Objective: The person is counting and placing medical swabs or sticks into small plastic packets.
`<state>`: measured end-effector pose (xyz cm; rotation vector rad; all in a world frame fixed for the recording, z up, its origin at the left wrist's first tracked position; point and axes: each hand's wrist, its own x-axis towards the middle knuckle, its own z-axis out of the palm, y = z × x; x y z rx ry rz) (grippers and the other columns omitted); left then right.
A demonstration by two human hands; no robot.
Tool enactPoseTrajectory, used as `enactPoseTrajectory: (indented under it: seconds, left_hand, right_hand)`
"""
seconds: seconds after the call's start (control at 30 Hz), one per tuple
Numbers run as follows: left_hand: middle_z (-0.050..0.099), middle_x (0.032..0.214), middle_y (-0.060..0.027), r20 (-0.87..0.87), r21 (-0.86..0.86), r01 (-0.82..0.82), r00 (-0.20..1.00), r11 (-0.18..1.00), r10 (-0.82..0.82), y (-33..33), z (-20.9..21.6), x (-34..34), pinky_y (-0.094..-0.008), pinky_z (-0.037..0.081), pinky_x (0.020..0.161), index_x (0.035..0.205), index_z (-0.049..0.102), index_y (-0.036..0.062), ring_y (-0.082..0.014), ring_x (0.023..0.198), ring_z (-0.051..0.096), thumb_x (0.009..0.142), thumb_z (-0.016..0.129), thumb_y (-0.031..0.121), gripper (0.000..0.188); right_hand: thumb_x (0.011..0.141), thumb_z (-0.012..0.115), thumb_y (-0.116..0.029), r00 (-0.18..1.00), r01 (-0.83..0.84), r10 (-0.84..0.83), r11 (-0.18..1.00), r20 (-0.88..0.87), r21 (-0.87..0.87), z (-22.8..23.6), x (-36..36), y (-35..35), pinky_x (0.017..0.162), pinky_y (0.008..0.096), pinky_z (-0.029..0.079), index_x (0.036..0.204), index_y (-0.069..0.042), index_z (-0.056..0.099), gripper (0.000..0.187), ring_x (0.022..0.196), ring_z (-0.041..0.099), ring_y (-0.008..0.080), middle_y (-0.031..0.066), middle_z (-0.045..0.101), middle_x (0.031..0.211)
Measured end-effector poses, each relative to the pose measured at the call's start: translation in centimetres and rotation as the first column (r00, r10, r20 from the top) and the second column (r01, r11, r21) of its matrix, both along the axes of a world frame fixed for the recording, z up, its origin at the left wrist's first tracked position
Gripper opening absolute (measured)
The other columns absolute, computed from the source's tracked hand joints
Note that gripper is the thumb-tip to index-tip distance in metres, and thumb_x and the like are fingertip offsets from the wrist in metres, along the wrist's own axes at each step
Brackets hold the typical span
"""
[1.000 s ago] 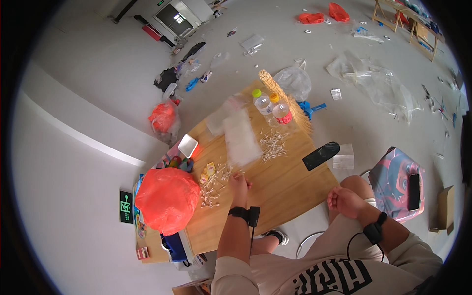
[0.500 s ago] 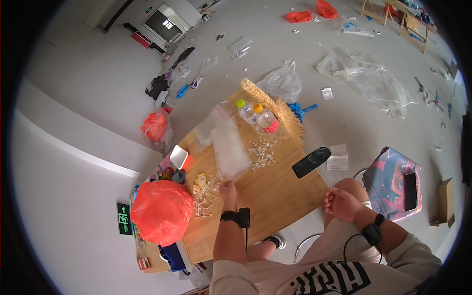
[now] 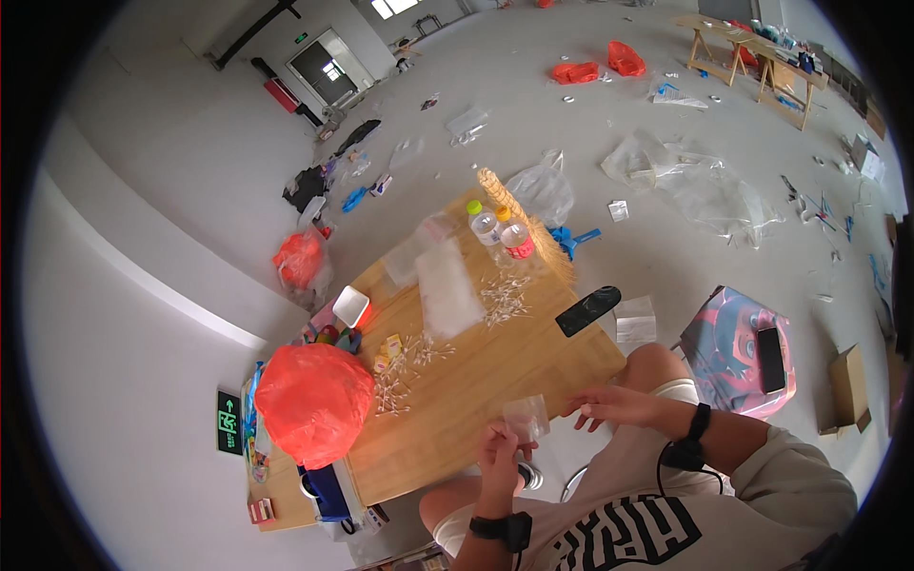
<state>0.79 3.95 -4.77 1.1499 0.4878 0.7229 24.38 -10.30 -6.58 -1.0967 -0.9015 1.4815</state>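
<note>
My left hand (image 3: 498,448) is over the table's near edge, its fingers closed on a small clear plastic bag (image 3: 526,419). Just right of that bag is my right hand (image 3: 614,404), held apart from it with the fingers stretched out and nothing visible in them. Loose cotton swabs (image 3: 506,298) lie in one heap on the wooden table (image 3: 495,366), and more swabs (image 3: 393,388) are scattered further left beside small yellow packs (image 3: 388,353). Between the heaps rests a stack of clear plastic bags (image 3: 448,290).
A red plastic bag (image 3: 314,402) bulges at the table's left end, near a white tray (image 3: 351,305). Two bottles (image 3: 500,233) and a straw broom (image 3: 533,228) stand at the far end. A black oblong object (image 3: 587,310) lies at the right edge, near a patterned stool (image 3: 733,347) bearing a phone.
My left hand has come back from the bag stack toward me, now with a small clear bag. My right hand has moved left and its curled fingers have straightened. The head view has shifted slightly.
</note>
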Motion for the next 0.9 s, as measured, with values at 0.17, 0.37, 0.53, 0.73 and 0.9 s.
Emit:
enactPoseTrajectory:
  seconds: [0.17,0.37,0.53,0.73,0.9]
  left_hand:
    - [0.066,0.114,-0.0162,0.036,0.106,0.063,0.997,0.992,-0.067,-2.9,-0.3,-1.7,-0.0266,0.049,0.057,0.099,0.05,0.0074,-0.0173,0.074,0.066,0.101,0.058,0.017,0.013]
    - [0.066,0.116,-0.0161,0.068,0.084,-0.061,0.996,0.995,0.056,-5.3,-0.5,-2.6,-0.0293,0.053,0.079,0.116,0.055,0.0018,-0.0178,0.089,0.065,0.1,0.063,0.012,0.02]
    - [0.068,0.107,-0.009,-0.005,0.094,-0.055,0.998,0.994,0.055,-6.3,1.7,-2.5,-0.0332,0.054,0.087,0.116,0.061,-0.0001,-0.0179,0.094,0.065,0.095,0.065,0.004,0.021]
    - [0.069,0.115,-0.0101,0.266,-0.062,-0.075,0.96,0.995,0.089,-7.7,4.5,-2.7,-0.033,0.051,0.094,0.126,0.062,-0.0021,-0.0182,0.101,0.064,0.096,0.064,0.002,0.031]
    - [0.069,0.118,-0.012,0.227,0.048,-0.095,0.971,0.994,0.081,-7.8,4.3,-2.9,-0.0325,0.049,0.095,0.126,0.064,-0.0036,-0.0174,0.104,0.062,0.097,0.062,0.001,0.03]
  right_hand:
    - [0.103,0.061,-0.03,0.995,-0.047,0.046,0.999,0.091,0.004,1.2,-2.4,0.6,0.083,0.0302,0.054,0.121,-0.005,0.061,0.031,0.101,0.065,0.0137,0.0055,0.067,0.113]
    - [0.099,0.069,-0.02,0.953,0.022,-0.074,0.984,0.295,0.177,4.3,-5.0,-0.3,0.072,0.0245,0.052,0.102,-0.003,0.064,0.017,0.081,0.065,0.0096,0.0007,0.069,0.091]
    - [0.096,0.072,-0.02,0.8,-0.045,-0.1,0.973,0.591,0.226,9.7,-7.2,-0.3,0.066,0.025,0.051,0.096,-0.003,0.064,0.019,0.075,0.063,0.0075,0.0011,0.069,0.083]
    - [0.094,0.074,-0.02,0.824,0.024,-0.23,0.927,0.518,0.374,12.1,-8.7,-0.5,0.062,0.0258,0.051,0.097,-0.003,0.064,0.021,0.069,0.063,0.009,0.0027,0.068,0.078]
    - [0.092,0.075,-0.017,0.718,-0.039,-0.256,0.914,0.648,0.404,13.8,-9.7,-0.7,0.063,0.0271,0.052,0.097,-0.003,0.066,0.017,0.07,0.065,0.0117,0.0046,0.069,0.08]
